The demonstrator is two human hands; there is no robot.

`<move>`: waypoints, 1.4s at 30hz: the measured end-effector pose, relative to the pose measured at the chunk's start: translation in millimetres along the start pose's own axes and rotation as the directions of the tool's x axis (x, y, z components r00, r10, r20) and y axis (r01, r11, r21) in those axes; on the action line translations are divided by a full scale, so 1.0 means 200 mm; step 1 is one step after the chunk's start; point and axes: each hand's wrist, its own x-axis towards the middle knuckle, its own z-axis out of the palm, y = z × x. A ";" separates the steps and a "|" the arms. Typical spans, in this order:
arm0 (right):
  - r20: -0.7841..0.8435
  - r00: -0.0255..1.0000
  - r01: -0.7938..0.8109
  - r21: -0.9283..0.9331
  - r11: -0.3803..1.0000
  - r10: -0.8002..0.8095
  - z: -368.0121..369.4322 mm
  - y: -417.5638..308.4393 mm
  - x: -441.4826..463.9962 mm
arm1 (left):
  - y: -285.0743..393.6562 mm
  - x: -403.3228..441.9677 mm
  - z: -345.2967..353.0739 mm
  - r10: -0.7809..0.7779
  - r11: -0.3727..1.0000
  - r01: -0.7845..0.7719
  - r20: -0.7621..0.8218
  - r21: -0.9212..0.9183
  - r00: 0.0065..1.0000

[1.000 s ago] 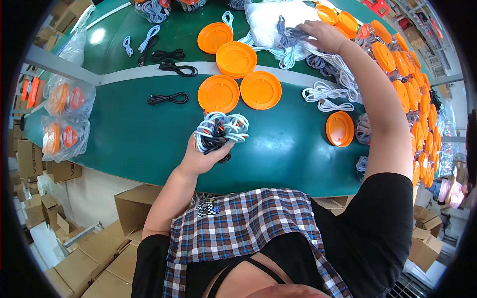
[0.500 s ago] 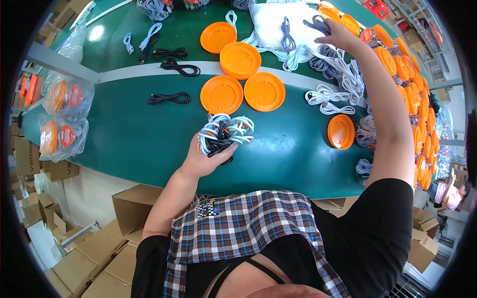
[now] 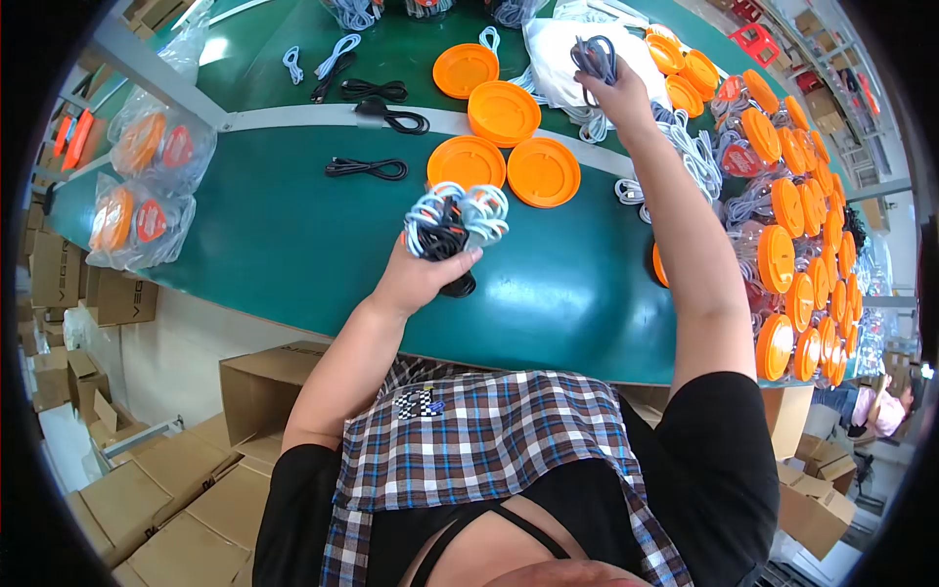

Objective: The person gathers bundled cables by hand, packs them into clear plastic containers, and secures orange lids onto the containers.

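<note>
My left hand (image 3: 416,276) is closed around a bundle of coiled cables (image 3: 455,220), white, pale blue and black with bits of orange, held above the green table near its front edge. Farther back, my right hand (image 3: 626,100) grips dark grey coiled cables (image 3: 597,61) over a white plastic bag (image 3: 558,73); whether there is one coil or two I cannot tell. Orange round lids (image 3: 505,112) lie between the two hands. White and grey cables (image 3: 696,152) lie on the table, partly behind my right forearm.
Several black coiled cables (image 3: 366,169) lie on the left of the table (image 3: 293,225). Clear jars with orange lids (image 3: 776,259) crowd the right side. Bagged jars (image 3: 142,220) stand at the left edge beside a metal post (image 3: 156,73). Cardboard boxes (image 3: 259,396) sit below. Another person (image 3: 880,409) is at far right.
My right hand has moved left across the white bag with dark cable in it, to where a dark coil lay. My left hand still holds its bundle. The camera view has shifted slightly.
</note>
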 end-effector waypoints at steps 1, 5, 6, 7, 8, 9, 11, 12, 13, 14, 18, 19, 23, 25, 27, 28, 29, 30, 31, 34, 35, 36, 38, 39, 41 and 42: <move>-0.027 0.995 0.101 0.076 0.992 -0.100 -0.01 -0.02 -0.08 | 0.00 0.00 0.00 0.015 0.999 -0.016 -0.015 -0.036 1.000; 0.214 0.976 -0.131 0.407 0.904 0.045 -0.01 -0.14 -0.40 | -0.04 0.03 -0.03 -0.051 0.957 0.042 -0.023 -0.288 0.998; 0.345 0.936 -0.254 0.532 0.808 0.068 0.01 -0.17 -0.50 | -0.05 0.03 -0.04 -0.077 0.929 0.064 -0.021 -0.364 0.997; 0.337 0.938 -0.255 0.499 0.828 0.085 0.02 -0.27 -0.63 | -0.04 0.02 -0.03 -0.085 0.931 0.074 -0.016 -0.359 0.996; 0.329 0.939 -0.254 0.464 0.849 0.101 0.04 -0.36 -0.74 | -0.04 0.02 -0.02 -0.107 0.917 0.085 -0.035 -0.389 0.994; 0.326 0.939 -0.262 0.467 0.845 0.111 0.08 -0.38 -0.80 | -0.03 0.01 0.00 -0.133 0.902 0.099 -0.053 -0.420 0.990; 0.364 0.914 0.140 0.125 0.982 -0.177 0.14 -0.39 -0.91 | -0.03 -0.03 0.06 -0.190 0.867 0.130 -0.077 -0.482 0.979; 0.346 0.919 0.215 -0.031 0.976 -0.191 0.19 -0.43 -0.97 | -0.03 -0.05 0.08 -0.200 0.866 0.147 -0.063 -0.478 0.978; 0.332 0.920 0.281 -0.189 0.941 -0.208 0.22 -0.47 -1.03 | -0.03 -0.07 0.10 -0.236 0.850 0.165 -0.081 -0.501 0.968; 0.321 0.926 0.269 -0.193 0.944 -0.199 0.23 -0.47 -1.08 | -0.04 -0.09 0.12 -0.268 0.833 0.178 -0.100 -0.524 0.958; 0.359 0.800 0.588 -0.316 0.745 -0.480 0.19 -0.44 -1.21 | -0.04 -0.13 0.19 -0.333 0.775 0.201 -0.116 -0.599 0.936; 0.384 0.776 0.624 -0.343 0.703 -0.501 0.17 -0.45 -1.23 | -0.04 -0.14 0.20 -0.335 0.749 0.195 -0.107 -0.634 0.936; 0.451 0.715 0.696 -0.383 0.608 -0.535 0.06 -0.49 -1.25 | -0.04 -0.15 0.23 -0.317 0.725 0.178 -0.093 -0.666 0.944; 0.487 0.690 0.717 -0.360 0.597 -0.536 -0.01 -0.52 -1.25 | -0.03 -0.15 0.24 -0.271 0.786 0.154 -0.109 -0.599 0.956; 0.520 0.644 0.736 -0.223 0.639 -0.561 -0.07 -0.47 -1.23 | 0.00 -0.15 0.25 -0.202 0.862 0.109 -0.138 -0.496 0.969; 0.529 0.610 0.733 -0.094 0.673 -0.590 -0.10 -0.42 -1.19 | 0.01 -0.14 0.25 -0.152 0.903 0.072 -0.158 -0.423 0.976; 0.528 0.613 0.732 -0.099 0.674 -0.588 -0.16 -0.39 -1.14 | 0.01 -0.12 0.21 -0.152 0.902 0.074 -0.153 -0.425 0.977; 0.519 0.628 0.698 -0.044 0.715 -0.580 -0.22 -0.35 -1.08 | 0.01 -0.11 0.15 -0.156 0.928 0.086 -0.169 -0.362 0.973; 0.514 0.640 0.659 0.015 0.752 -0.571 -0.29 -0.30 -1.01 | 0.00 -0.09 0.10 -0.161 0.949 0.098 -0.190 -0.301 0.969; 0.294 0.848 0.483 -0.771 0.414 -0.442 -0.44 0.00 -0.74 | -0.01 -0.08 0.04 -0.054 0.987 0.008 -0.280 -0.162 0.958; 0.315 0.893 0.420 -0.839 0.346 -0.322 -0.48 0.08 -0.67 | -0.01 -0.06 0.02 0.006 0.995 -0.036 -0.316 -0.090 0.949; 0.316 0.928 0.360 -0.895 0.263 -0.195 -0.50 0.14 -0.63 | -0.01 -0.05 0.01 0.066 0.997 -0.076 -0.348 -0.015 0.935; 0.345 0.910 0.402 -0.869 0.290 -0.229 -0.53 0.21 -0.58 | -0.01 -0.04 0.02 0.104 0.994 -0.086 -0.309 0.072 0.946; 0.370 0.891 0.443 -0.839 0.317 -0.264 -0.54 0.24 -0.57 | -0.02 -0.05 0.03 0.138 0.982 -0.098 -0.265 0.159 0.954; 0.417 0.848 0.521 -0.770 0.368 -0.328 -0.56 0.29 -0.56 | -0.03 -0.08 0.05 0.187 0.937 -0.123 -0.170 0.328 0.968; 0.418 0.849 0.519 -0.771 0.368 -0.322 -0.57 0.28 -0.57 | -0.03 -0.08 0.04 0.182 0.938 -0.120 -0.168 0.324 0.969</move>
